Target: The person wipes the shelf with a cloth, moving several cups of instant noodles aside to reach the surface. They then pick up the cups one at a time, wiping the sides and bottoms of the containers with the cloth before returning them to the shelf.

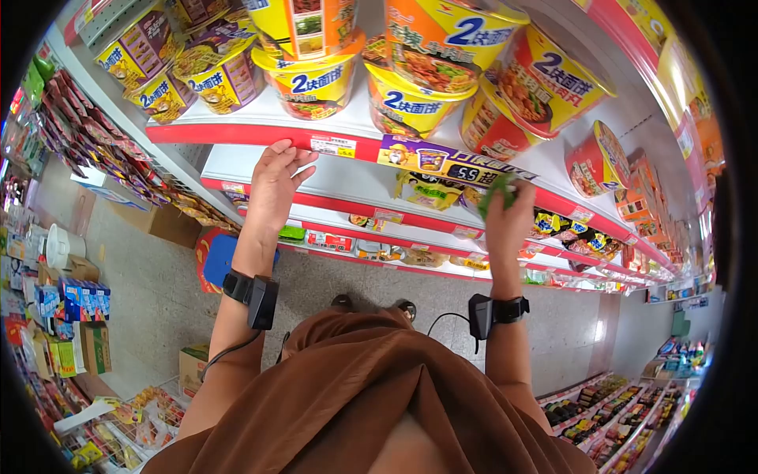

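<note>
My left hand (278, 174) is at the red front edge of the upper shelf (237, 136), beside a white and yellow price label (333, 148). Its fingers are apart and hold nothing. On the right, my right hand (510, 213) is closed round a green packet (495, 194), just below the purple price strip (458, 164). Part of the packet is hidden by the fingers and blurred. Left of that hand, a yellow-green noodle packet (429, 191) lies on the shelf below. Yellow noodle tubs (312, 83) stand above both hands.
Lower shelves hold more packets (328, 242). Hanging snack bags (95, 134) line the left. A blue stool (223, 261) stands on the floor beside the shelving, with cardboard boxes (193, 365) further back. A tilted red tub (598, 162) is at the right.
</note>
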Available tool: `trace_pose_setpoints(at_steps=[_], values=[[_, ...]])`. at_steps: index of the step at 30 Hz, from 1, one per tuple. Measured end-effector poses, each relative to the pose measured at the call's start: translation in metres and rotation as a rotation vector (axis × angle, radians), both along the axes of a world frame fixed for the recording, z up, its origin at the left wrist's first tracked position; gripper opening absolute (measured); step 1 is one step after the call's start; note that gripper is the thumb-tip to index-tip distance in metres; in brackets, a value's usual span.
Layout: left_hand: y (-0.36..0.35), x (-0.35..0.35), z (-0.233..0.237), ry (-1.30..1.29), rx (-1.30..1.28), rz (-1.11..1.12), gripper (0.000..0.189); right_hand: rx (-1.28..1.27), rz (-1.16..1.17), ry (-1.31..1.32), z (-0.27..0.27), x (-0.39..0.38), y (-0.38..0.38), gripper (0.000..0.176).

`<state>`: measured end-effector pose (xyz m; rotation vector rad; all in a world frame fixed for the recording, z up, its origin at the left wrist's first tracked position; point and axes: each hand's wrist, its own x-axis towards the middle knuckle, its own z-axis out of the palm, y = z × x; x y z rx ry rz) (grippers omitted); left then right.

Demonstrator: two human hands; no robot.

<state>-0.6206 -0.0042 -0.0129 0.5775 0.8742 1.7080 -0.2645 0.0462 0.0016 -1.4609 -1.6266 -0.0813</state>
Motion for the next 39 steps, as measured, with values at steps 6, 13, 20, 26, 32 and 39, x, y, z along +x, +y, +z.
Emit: trace_pose_setpoints(at_steps=[6, 13, 20, 26, 32, 39], values=[[0.0, -0.008, -0.003, -0.002, -0.011, -0.064, 0.013, 0.056, 0.38, -0.253, 0.01, -0.124, -0.005, 0.023], [-0.012, -0.019, -0.012, 0.026, 0.006, 0.033, 0.019, -0.039, 0.67, -0.444, 0.026, -0.243, -0.01, 0.022], [-0.059, -0.026, -0.024, 0.005, -0.115, 0.105, 0.019, -0.084, 0.643, -0.425, 0.021, -0.202, -0.014, 0.017], [-0.095, -0.021, -0.051, -0.033, -0.177, 0.176, 0.024, 0.016, 0.466, -0.231, 0.017, -0.093, -0.003, 0.02], [-0.116, -0.026, -0.083, -0.086, -0.259, 0.239, 0.024, 0.012, 0.061, -0.123, 0.02, 0.037, 0.009, 0.021], [-0.088, -0.001, -0.079, -0.11, -0.255, 0.194, 0.033, 0.026, -0.208, 0.04, 0.006, 0.156, 0.018, 0.021]])
